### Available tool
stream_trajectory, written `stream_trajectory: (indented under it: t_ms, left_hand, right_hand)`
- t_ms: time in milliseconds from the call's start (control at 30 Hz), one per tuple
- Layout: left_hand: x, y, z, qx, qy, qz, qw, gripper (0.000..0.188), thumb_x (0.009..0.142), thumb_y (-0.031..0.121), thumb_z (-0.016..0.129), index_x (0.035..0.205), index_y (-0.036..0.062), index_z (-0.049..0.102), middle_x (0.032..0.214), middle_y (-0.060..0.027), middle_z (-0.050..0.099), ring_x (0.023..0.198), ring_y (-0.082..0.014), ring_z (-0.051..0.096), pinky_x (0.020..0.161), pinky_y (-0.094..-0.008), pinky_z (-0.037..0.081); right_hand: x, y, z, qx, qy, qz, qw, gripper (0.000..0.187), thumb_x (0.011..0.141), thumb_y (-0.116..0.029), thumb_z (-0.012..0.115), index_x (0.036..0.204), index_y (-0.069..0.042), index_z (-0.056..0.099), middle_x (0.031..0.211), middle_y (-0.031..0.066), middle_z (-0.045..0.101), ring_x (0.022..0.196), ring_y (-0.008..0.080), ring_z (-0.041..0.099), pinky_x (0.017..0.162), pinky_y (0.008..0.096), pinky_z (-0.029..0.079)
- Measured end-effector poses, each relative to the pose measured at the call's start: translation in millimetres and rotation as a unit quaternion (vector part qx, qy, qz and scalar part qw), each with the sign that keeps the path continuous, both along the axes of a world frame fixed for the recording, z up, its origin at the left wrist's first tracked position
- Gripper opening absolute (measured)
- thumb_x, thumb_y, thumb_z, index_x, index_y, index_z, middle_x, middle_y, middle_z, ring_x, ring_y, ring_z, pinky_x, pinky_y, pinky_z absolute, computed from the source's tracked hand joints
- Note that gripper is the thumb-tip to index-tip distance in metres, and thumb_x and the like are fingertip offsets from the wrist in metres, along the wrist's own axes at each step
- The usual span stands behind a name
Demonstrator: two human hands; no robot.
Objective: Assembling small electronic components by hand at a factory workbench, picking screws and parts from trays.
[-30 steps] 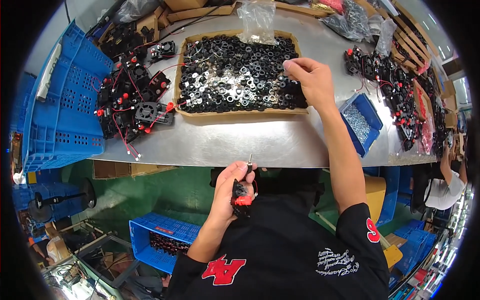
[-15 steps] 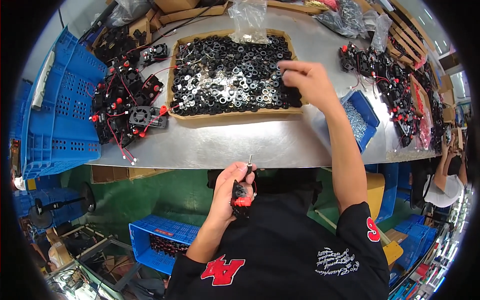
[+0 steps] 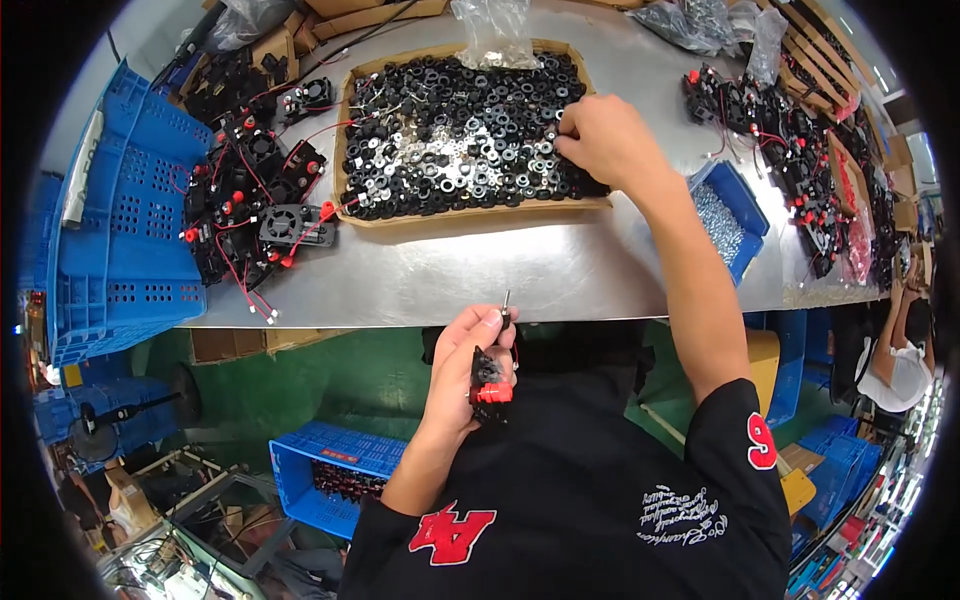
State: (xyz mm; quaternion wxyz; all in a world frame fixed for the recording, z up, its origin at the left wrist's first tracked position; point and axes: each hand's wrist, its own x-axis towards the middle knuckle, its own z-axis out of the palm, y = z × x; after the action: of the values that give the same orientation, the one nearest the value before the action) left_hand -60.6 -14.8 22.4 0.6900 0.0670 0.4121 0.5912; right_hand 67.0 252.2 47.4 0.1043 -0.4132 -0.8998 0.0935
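My left hand [image 3: 453, 375] is closed around a small black assembly with a red part [image 3: 494, 391], held in front of my shirt by the table's edge. A thin metal shaft [image 3: 507, 303] sticks up from it past my thumb. My right hand [image 3: 607, 142] reaches over the right side of a shallow cardboard tray [image 3: 470, 212] heaped with black and silver ring-shaped parts [image 3: 455, 150]. Its fingers are bent together at the parts; whatever is between the fingertips is hidden.
Fan assemblies with red parts and wires [image 3: 297, 226] lie left of the tray, beside a blue crate [image 3: 130, 230]. To the right stand a blue bin of small metal pieces [image 3: 717, 225] and more black assemblies [image 3: 805, 190]. A clear plastic bag [image 3: 495, 35] rests on the tray's far edge.
My right hand has come down onto the ring parts, its fingers drawing together. My left hand keeps hold of the assembly. The whole view has shifted slightly.
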Motion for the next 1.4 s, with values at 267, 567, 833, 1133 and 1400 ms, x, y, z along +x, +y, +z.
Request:
stream_trajectory:
  t_ms: [267, 567, 833, 1133, 1400]
  left_hand:
    - [1, 5, 3, 0.014, 0.017, -0.026, 0.999, 0.028, 0.102, 0.023, 0.049, 0.110, -0.0038, 0.054, 0.077, -0.0039, 0.054, 0.045, -0.0096, 0.048, 0.039, -0.0235, 0.032]
    - [4, 9, 1, 0.016, 0.013, -0.010, 1.000, 0.030, 0.102, 0.024, 0.048, 0.110, -0.0043, 0.055, 0.078, -0.0037, 0.055, 0.045, -0.0094, 0.048, 0.039, -0.0226, 0.034]
    - [3, 11, 16, 0.044, 0.028, -0.050, 0.997, 0.028, 0.100, 0.026, 0.053, 0.106, -0.0013, 0.058, 0.076, -0.0017, 0.056, 0.050, -0.0062, 0.047, 0.045, -0.0200, 0.039]
    - [9, 13, 26, 0.073, 0.035, -0.100, 0.992, 0.031, 0.100, 0.029, 0.054, 0.100, -0.0012, 0.058, 0.067, -0.0007, 0.052, 0.050, -0.0073, 0.046, 0.045, -0.0202, 0.037]
    - [11, 10, 21, 0.070, 0.021, -0.101, 0.992, 0.032, 0.101, 0.030, 0.053, 0.099, -0.0014, 0.059, 0.066, -0.0009, 0.051, 0.049, -0.0085, 0.045, 0.046, -0.0218, 0.036]
  right_hand:
    - [12, -54, -4, -0.002, 0.236, 0.040, 0.971, 0.017, 0.079, -0.010, 0.067, 0.092, -0.001, 0.070, 0.080, 0.0128, 0.066, 0.073, 0.0249, 0.067, 0.069, 0.0327, 0.053]
    - [22, -45, -8, -0.161, 0.319, -0.070, 0.931, 0.024, 0.087, -0.012, 0.066, 0.108, -0.002, 0.070, 0.101, 0.0110, 0.071, 0.085, 0.0183, 0.068, 0.077, 0.0305, 0.053]
    - [40, -109, -3, -0.495, 0.522, -0.012, 0.694, 0.025, 0.085, -0.001, 0.066, 0.109, 0.003, 0.066, 0.102, 0.0110, 0.069, 0.095, 0.0170, 0.065, 0.085, 0.0300, 0.051]
    - [46, -156, -9, -0.599, 0.526, -0.013, 0.603, 0.022, 0.082, 0.001, 0.072, 0.103, 0.003, 0.064, 0.093, 0.0096, 0.068, 0.079, 0.0164, 0.067, 0.074, 0.0297, 0.055]
    - [55, -156, -8, -0.587, 0.525, 0.022, 0.615, 0.024, 0.077, 0.002, 0.075, 0.098, 0.001, 0.064, 0.096, 0.0042, 0.064, 0.086, 0.0113, 0.060, 0.078, 0.0258, 0.049]
